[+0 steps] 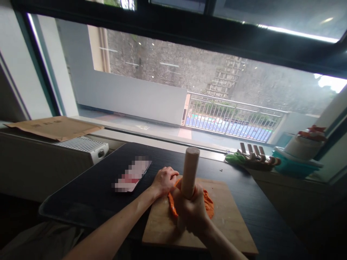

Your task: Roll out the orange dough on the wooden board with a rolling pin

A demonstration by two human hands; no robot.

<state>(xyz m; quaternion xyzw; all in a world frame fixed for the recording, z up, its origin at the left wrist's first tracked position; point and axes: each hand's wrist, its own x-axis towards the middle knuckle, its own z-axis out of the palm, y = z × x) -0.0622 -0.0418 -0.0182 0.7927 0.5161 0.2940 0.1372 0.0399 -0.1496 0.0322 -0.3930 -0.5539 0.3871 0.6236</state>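
My right hand is wrapped round a wooden rolling pin, whose upper end sticks up toward the window. Under that hand, a flattened sheet of orange dough lies on a wooden board. At the dough's far left edge is my left hand, its fingers curled and closed on the rim. My right hand and the pin hide the middle of the dough.
Left of the board, a phone-like slab, partly pixelated, lies on the dark table. A brown envelope rests on the left ledge. By the window at right stand a teal basin, a green cloth and several curved hooks.
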